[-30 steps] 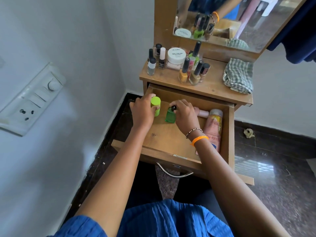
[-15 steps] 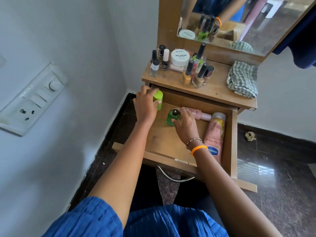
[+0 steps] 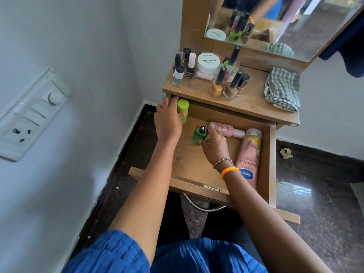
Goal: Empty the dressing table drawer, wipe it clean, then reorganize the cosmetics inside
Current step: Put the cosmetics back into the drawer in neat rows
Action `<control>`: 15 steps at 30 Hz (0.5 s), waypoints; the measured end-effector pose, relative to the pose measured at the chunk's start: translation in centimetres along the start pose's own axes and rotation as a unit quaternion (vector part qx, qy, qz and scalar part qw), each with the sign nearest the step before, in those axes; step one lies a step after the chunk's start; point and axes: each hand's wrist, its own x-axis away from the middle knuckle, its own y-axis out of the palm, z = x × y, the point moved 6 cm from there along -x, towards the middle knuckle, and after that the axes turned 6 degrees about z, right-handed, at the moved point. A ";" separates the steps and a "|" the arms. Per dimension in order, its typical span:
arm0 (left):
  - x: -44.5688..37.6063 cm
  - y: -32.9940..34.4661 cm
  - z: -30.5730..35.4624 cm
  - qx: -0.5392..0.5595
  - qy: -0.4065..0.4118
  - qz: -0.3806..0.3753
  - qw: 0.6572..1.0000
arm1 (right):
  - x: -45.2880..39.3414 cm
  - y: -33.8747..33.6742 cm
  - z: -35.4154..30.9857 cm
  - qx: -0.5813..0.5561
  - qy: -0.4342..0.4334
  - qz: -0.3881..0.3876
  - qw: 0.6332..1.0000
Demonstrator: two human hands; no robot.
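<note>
The wooden drawer [image 3: 197, 170] of the dressing table is pulled out. My left hand [image 3: 168, 120] grips a lime green container [image 3: 183, 112] upright at the drawer's back left corner. My right hand [image 3: 213, 143] pinches a small green glass bottle [image 3: 199, 134] with a dark cap, standing near the drawer's middle back. A pink bottle [image 3: 228, 130] lies on its side along the back. A tall pink Vaseline lotion bottle [image 3: 249, 156] lies along the right side.
On the tabletop [image 3: 254, 103] stand several nail polish bottles [image 3: 218, 83] and a white nail polish remover jar [image 3: 208, 63]. A checked cloth [image 3: 282, 89] lies at its right end, below a mirror [image 3: 285, 20]. A switchboard [image 3: 29, 117] is on the left wall.
My left hand has carried the lime green container further back into the left corner. My right hand has slid toward me along the green glass bottle, which stays near the middle back.
</note>
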 end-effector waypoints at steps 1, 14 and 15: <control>0.0 0.0 -0.1 0.001 -0.006 0.000 1.000 | 0.0 0.0 0.1 0.001 0.003 -0.002 1.000; 0.2 0.2 -0.2 -0.014 0.000 -0.016 1.000 | -3.8 0.4 -1.6 -0.016 0.018 0.005 1.000; 0.2 0.1 -0.2 -0.013 0.001 -0.017 1.000 | -4.1 0.5 -1.8 -0.019 0.019 0.008 1.000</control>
